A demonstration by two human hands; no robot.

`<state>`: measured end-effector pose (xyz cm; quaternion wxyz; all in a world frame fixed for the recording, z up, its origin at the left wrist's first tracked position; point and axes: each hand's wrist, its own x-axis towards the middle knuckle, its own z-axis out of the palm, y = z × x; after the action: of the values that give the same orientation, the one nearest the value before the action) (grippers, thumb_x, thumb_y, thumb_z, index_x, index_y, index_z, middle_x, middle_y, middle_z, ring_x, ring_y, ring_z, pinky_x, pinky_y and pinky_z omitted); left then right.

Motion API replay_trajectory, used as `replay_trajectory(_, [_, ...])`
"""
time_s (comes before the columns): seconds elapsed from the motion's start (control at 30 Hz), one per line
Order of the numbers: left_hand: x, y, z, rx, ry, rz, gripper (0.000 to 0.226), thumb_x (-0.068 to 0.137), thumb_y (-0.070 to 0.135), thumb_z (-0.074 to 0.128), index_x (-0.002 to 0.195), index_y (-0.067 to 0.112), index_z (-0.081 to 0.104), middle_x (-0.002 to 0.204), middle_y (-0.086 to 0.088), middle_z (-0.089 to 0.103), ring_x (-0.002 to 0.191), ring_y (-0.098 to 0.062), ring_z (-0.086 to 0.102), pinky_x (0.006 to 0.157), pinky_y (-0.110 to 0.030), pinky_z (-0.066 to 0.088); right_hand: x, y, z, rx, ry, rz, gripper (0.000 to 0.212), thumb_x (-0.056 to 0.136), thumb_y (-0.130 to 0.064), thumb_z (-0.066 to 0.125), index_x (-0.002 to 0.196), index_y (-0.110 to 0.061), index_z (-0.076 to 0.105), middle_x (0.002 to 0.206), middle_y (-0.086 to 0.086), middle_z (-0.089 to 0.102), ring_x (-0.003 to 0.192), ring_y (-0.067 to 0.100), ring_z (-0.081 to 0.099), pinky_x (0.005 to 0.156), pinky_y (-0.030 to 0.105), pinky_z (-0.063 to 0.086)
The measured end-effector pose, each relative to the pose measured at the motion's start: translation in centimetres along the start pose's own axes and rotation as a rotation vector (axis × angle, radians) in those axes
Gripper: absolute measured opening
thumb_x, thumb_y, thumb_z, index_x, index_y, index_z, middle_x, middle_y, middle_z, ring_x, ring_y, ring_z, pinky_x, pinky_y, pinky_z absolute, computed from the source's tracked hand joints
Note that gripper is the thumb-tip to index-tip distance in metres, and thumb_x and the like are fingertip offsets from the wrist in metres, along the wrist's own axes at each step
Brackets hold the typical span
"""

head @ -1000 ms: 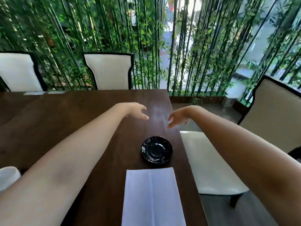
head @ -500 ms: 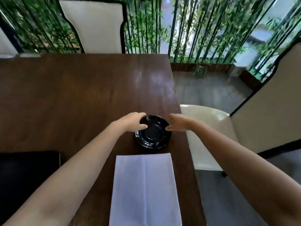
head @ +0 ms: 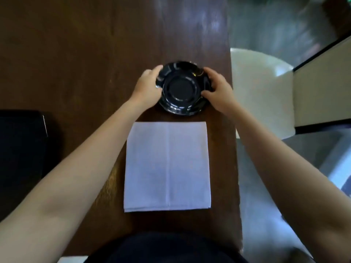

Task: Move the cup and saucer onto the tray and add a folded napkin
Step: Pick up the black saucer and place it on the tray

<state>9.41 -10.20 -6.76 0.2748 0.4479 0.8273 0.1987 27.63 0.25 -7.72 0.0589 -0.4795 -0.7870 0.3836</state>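
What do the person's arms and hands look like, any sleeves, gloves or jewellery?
Both forearms are bare from the frame edge to the wrist, with no sleeves in view. The left hand and right hand wear no gloves, and no watch, bracelet or ring shows. A dark garment covers the torso at the bottom edge.

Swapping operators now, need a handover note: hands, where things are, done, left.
Left hand and right hand grip opposite rims of the black saucer, which looks to sit on the table.
Napkin lies folded flat just in front of the saucer, untouched.
Dark object at the left edge, possibly the tray. No cup in view.
Done: nothing moved yet.
Left: saucer, cup, napkin to tray.
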Motion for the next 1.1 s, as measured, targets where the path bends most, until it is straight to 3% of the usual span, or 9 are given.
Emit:
replay_trajectory(0.13, [-0.2, -0.8, 0.2, -0.123, 0.029, -0.002, 0.060, 0.088, 0.006, 0.054, 0.142, 0.022, 0.034, 0.143, -0.009, 0.041, 0.130, -0.024, 0.039, 0.101, -0.024, 0.029, -0.1, 0.6, 0.3, 0.217, -0.027, 0.039, 0.070, 0.079, 0.000, 0.059, 0.142, -0.023, 0.037, 0.137, 0.011, 0.049, 0.125, 0.022, 0.050, 0.109, 0.040, 0.038])
replay_trajectory(0.33, [-0.4, -1.4, 0.6, -0.256, 0.046, -0.009, 0.060, 0.086, 0.005, 0.057, 0.140, 0.025, 0.038, 0.145, -0.002, 0.042, 0.134, -0.018, 0.037, 0.112, -0.034, 0.031, -0.4, 0.9, 0.6, 0.389, -0.003, 0.072, 0.069, 0.079, 0.005, 0.055, 0.141, -0.019, 0.040, 0.133, 0.005, 0.056, 0.121, 0.015, 0.055, 0.106, 0.037, 0.043])
replay_trajectory(0.6, [-1.2, -0.6, 1.0, -0.343, 0.136, -0.065, 0.060, 0.081, -0.003, 0.054, 0.136, 0.018, 0.044, 0.137, -0.004, 0.052, 0.127, -0.017, 0.046, 0.107, -0.034, 0.038, -0.6, 0.5, 1.2, 0.349, 0.054, 0.090, 0.067, 0.079, 0.003, 0.052, 0.140, -0.024, 0.042, 0.135, 0.004, 0.055, 0.125, 0.019, 0.051, 0.108, 0.039, 0.041])
replay_trajectory(0.87, [-2.9, -0.5, 0.4, -0.377, 0.105, -0.113, 0.063, 0.080, -0.002, 0.061, 0.137, 0.017, 0.042, 0.135, -0.004, 0.053, 0.126, -0.018, 0.047, 0.105, -0.030, 0.040, -1.2, -1.1, 1.0, 0.308, 0.116, 0.114, 0.064, 0.076, 0.010, 0.056, 0.134, -0.017, 0.051, 0.132, 0.002, 0.059, 0.122, 0.019, 0.054, 0.107, 0.038, 0.043])
replay_trajectory(1.1, [-5.3, -1.8, -1.2, -0.379, 0.137, -0.145, 0.066, 0.078, -0.005, 0.063, 0.136, 0.020, 0.044, 0.132, -0.003, 0.054, 0.124, -0.018, 0.047, 0.091, -0.021, 0.037, -3.8, -3.5, 1.5, 0.340, 0.110, 0.065, 0.063, 0.072, 0.012, 0.059, 0.128, -0.018, 0.058, 0.110, -0.005, 0.065, 0.109, 0.015, 0.059, 0.099, 0.028, 0.046])
